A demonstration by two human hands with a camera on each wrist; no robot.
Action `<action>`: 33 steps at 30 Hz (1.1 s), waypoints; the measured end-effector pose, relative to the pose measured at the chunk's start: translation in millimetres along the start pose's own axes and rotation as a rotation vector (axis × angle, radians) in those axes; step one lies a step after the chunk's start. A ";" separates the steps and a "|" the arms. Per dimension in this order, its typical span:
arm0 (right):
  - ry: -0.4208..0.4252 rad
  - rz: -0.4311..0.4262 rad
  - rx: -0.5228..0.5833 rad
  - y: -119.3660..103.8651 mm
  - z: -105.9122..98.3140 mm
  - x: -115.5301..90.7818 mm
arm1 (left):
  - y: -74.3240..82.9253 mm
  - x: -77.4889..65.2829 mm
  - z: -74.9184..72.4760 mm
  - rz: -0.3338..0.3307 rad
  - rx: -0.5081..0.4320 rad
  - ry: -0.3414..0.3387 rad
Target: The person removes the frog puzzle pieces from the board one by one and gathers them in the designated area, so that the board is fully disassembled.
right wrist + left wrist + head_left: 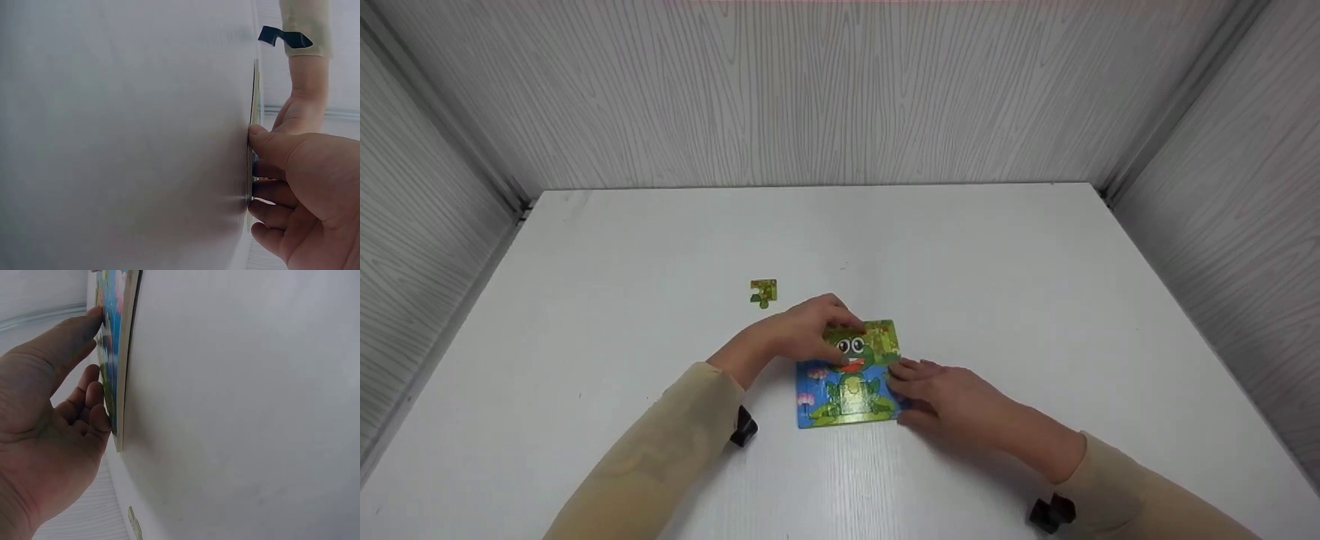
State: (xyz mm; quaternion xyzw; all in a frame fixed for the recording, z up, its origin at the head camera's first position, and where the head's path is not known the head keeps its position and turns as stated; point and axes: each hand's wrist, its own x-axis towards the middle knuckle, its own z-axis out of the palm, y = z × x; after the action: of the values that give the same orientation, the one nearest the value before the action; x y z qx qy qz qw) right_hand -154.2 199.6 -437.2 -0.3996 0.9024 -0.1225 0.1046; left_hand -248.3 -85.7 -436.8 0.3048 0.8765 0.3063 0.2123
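Observation:
A frog jigsaw puzzle (853, 394) in a shallow board lies flat on the white table. Over its upper left part is my left hand (810, 330), thumb near the frog's mouth and fingertips near the top edge. In the left wrist view, the thumb and fingers of the left hand (56, 410) touch the puzzle's face (115, 343). My right hand (960, 397) holds the board's right side, the thumb near the lower right corner. Seen from the right wrist, the thumb and fingertips of the right hand (304, 185) meet the board's thin edge (256, 95).
One loose green puzzle piece (763, 291) lies on the table (660, 255) up and left of the board. Grey wood-grain panels (825, 90) stand behind the table and along both sides. Each sleeve has a black clip-like device (744, 427) at the wrist.

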 end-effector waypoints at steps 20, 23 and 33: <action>0.011 -0.052 -0.048 -7.5 -11.1 16.9 | 10.9 6.3 -2.7 -0.014 0.061 -0.038; 0.013 -0.069 -0.036 -5.3 -8.2 18.1 | 12.0 5.5 -1.8 -0.017 0.059 -0.038; -0.013 -0.076 0.014 -3.8 -3.3 16.3 | 11.3 2.3 -1.2 -0.015 0.067 -0.038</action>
State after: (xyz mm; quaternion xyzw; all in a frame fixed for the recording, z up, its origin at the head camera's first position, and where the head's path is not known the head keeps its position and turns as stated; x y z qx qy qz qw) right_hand -163.3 185.4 -434.3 -0.4335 0.8850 -0.1302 0.1088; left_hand -246.1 -77.5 -428.8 0.3107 0.8844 0.2693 0.2208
